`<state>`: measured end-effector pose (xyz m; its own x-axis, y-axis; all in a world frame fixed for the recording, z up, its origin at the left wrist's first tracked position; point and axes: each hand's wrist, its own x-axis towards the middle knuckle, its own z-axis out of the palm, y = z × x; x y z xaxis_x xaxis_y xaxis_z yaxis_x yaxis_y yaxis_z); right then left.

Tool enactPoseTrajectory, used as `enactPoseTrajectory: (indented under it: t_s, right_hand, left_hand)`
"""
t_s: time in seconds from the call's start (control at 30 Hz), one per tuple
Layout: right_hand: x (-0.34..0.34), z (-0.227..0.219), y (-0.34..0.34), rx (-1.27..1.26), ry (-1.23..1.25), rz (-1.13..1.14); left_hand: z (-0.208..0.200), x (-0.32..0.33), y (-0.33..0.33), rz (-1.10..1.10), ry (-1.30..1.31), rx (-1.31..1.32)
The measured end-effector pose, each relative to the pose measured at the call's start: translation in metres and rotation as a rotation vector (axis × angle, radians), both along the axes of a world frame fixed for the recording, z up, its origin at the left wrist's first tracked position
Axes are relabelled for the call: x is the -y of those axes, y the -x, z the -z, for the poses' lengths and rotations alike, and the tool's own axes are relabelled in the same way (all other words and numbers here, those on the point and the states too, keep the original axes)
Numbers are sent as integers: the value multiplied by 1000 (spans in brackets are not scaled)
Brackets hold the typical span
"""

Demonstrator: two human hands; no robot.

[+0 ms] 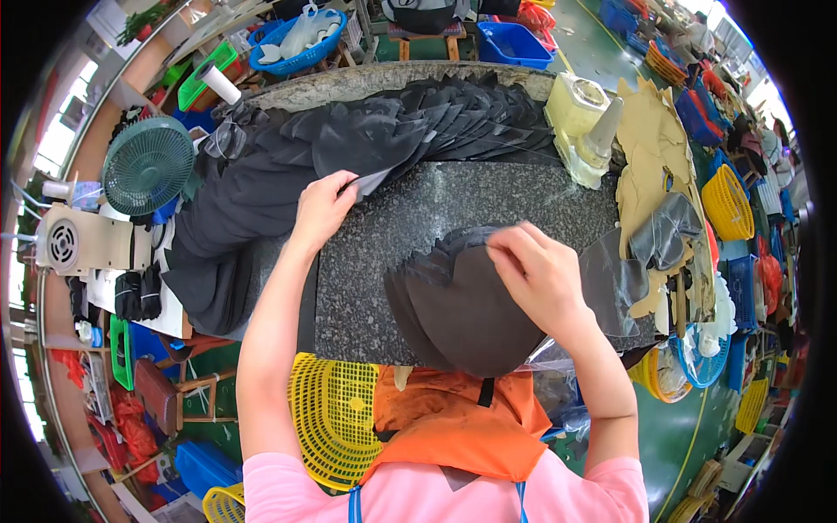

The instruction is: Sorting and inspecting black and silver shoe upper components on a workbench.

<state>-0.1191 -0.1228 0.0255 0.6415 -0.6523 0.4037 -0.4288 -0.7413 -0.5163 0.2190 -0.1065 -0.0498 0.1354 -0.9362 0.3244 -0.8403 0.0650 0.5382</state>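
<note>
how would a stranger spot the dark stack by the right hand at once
Find the speckled stone tabletop mid-picture. At its near edge, by the person's right hand, sits the stack of dark pieces. It is a compact, rounded pile, apart from the long, overlapping row of black pieces along the far and left sides.

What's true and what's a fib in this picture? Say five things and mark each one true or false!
1. The left hand pinches the edge of a dark piece. True.
2. The fan is on the picture's right side. False: the green fan is on the left.
3. The right hand is at a dark stack. True.
4. The tabletop is plain white. False: the tabletop is speckled dark grey.
5. The apron is green. False: the apron is orange.
</note>
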Motion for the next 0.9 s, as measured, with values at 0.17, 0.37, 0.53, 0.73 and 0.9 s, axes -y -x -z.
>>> enactPoseTrajectory:
  t_s: [0.17, 0.37, 0.53, 0.73, 0.9]
  right_hand:
    - [32, 6, -65, 18, 535, -183]
    - [6, -4, -34, 175, 663, -270]
    - [-48, 15, 56, -135, 282, -257]
    - [-18, 38, 102, -344, 5, 393]
    - [-9, 67, 103, -852, -96, 471]
  left_hand:
    - [-41, -10, 56, 170, -140, -918]
    - [-63, -12, 15, 77, 173, -913]
    - [-52, -32, -64, -251, 266, -1185]
    - [-44, -90, 167, 171, 14, 246]
    - [-11, -133, 230, 461, 40, 241]
